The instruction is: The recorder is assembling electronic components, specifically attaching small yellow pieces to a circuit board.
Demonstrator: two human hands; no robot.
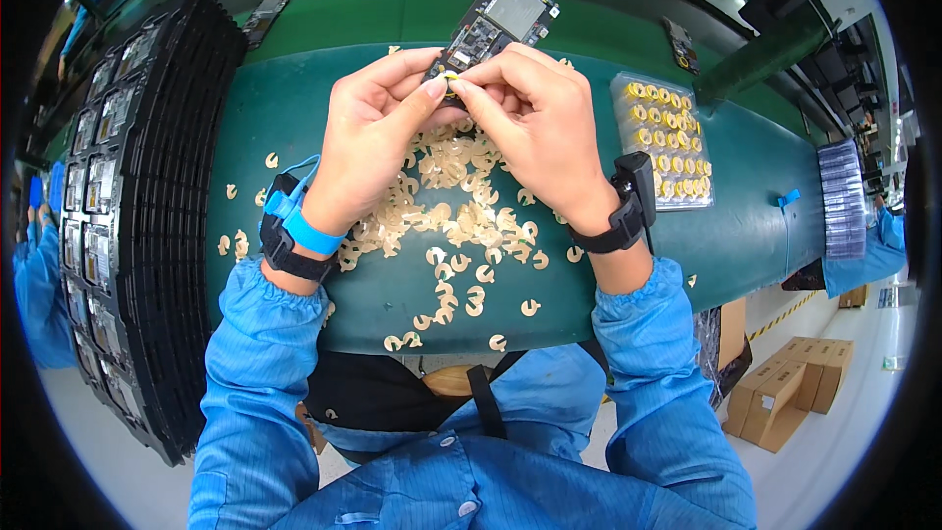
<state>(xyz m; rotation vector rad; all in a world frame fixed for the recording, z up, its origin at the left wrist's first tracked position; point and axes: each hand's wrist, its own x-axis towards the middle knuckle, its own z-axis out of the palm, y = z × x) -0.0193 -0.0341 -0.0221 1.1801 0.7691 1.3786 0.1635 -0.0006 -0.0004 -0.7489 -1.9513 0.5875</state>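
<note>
Both my hands meet at the far side of the green table. My left hand is closed on the lower end of a black circuit board, which tilts up and to the right and has a silver metal plate at its upper end. My right hand is closed, thumb and forefinger pinched on a small yellow-and-white part at the board's lower end. My left thumb tip is against that part too. Fingers hide most of it. Beneath my hands lies a heap of cream, notched round pieces.
A clear tray of yellow-and-white round parts is at the right. Tall stacked black trays border the table's left. More boards lie at the back. A green post slants up at right; cardboard boxes stand on the floor.
</note>
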